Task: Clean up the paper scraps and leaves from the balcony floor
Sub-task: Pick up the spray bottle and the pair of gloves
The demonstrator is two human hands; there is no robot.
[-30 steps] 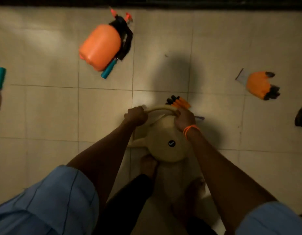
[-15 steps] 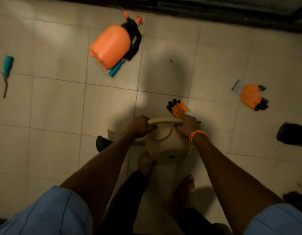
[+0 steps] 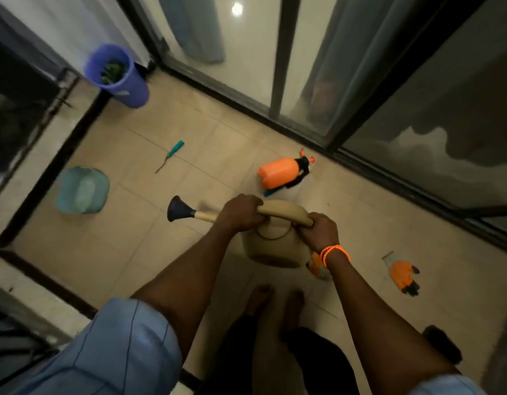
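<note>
I hold a beige watering can [image 3: 275,246] above the tiled balcony floor [image 3: 149,235], in front of my bare feet. My left hand [image 3: 240,213] grips the front of its arched handle. My right hand [image 3: 320,230], with an orange bead bracelet at the wrist, grips the rear of the same handle. The can's spout ends in a dark rose [image 3: 176,208] pointing left. A purple bucket [image 3: 118,75] with green leaves inside stands in the far left corner. No paper scraps show on the floor.
An orange pressure sprayer [image 3: 279,172] lies near the glass sliding door [image 3: 303,67]. A teal-handled tool [image 3: 170,155] and a light teal container [image 3: 82,191] sit on the left. One orange glove [image 3: 403,276] lies right, another [image 3: 316,265] under the can. A dark object [image 3: 441,347] is lower right.
The can has risen off the floor and its spout now points left. My view has lifted and swung left, bringing the door, purple bucket and teal container into sight.
</note>
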